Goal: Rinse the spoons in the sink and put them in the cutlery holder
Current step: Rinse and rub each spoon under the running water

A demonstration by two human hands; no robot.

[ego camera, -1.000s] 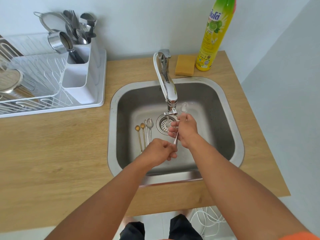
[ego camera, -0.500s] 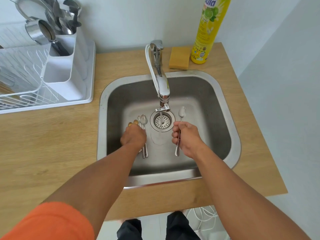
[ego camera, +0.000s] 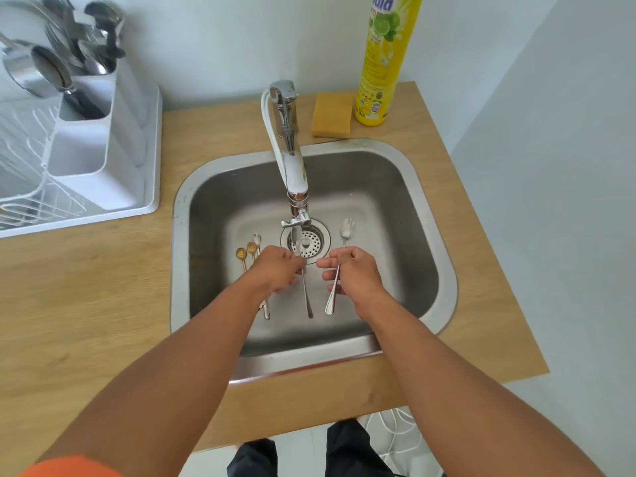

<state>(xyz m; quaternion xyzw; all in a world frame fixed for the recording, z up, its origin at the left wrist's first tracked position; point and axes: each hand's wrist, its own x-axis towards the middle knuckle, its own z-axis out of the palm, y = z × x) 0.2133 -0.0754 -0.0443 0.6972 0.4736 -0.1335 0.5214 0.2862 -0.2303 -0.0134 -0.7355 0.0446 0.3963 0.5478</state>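
The person stood over the sink (ego camera: 444, 280), both hands down in the basin. The right hand (ego camera: 354, 277) had its fingers curled round a silver spoon (ego camera: 339, 266), bowl pointing away toward the back wall, just right of the drain (ego camera: 306, 241). The left hand (ego camera: 275, 270) pinched a second spoon (ego camera: 305, 294) by its upper end, under the tap (ego camera: 292, 160); its bowl was hidden behind the fingers, and I could not make out for certain whether water was running. This looked like the rinsing step. Two small gold spoons (ego camera: 246, 251) and another silver one (ego camera: 265, 309) lay on the sink floor to the left. Next, I'd judge, the held spoons needed carrying left to the white cutlery holder (ego camera: 93, 156) on the drying rack (ego camera: 151, 187), well apart from the sink.
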